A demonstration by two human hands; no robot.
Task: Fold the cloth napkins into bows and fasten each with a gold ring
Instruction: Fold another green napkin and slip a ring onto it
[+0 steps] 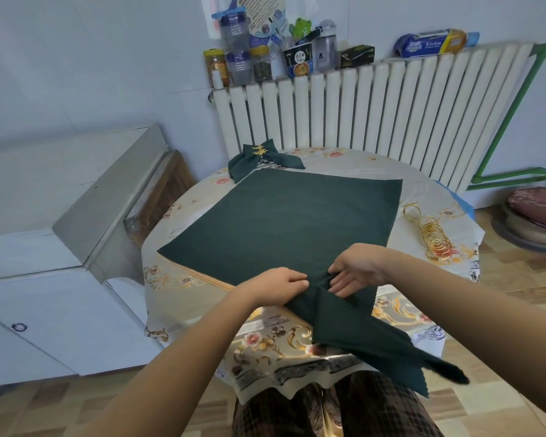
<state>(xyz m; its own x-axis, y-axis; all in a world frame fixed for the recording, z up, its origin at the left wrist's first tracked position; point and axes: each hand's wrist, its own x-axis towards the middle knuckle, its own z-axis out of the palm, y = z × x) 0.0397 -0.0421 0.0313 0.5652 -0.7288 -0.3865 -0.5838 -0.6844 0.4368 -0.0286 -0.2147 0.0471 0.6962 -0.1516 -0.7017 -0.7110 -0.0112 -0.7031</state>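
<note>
So this looks like the very start of bow number two: one finished bow (259, 157) with a gold leafy clasp already sits at the far edge of the tabletop (353, 159), upper middle of the frame, touching the far corner of the dark green napkin (281, 222) that's spread flat in the centre. The near corner of that napkin hangs off the tabletop edge toward the lap, lower right of the frame. The left hand (276, 287) has its fingers curled down, pinching a fold of cloth near that corner, and the right hand (355, 269) has its fingers mostly straight and a bit spread, tucked into the crease right beside it. My guess is the next move is pulling that corner up and over to start the first fold, which needs both hands keeping the edge even so it doesn't skew. The spare gold rings (432, 236) are piled at the right of the frame, near the napkin's edge but apart from it. I can't count them; they blur into one coil. The left hand's fingertips are hidden under the fabric, and how the dangling corner is layered is hard to make out.
</note>
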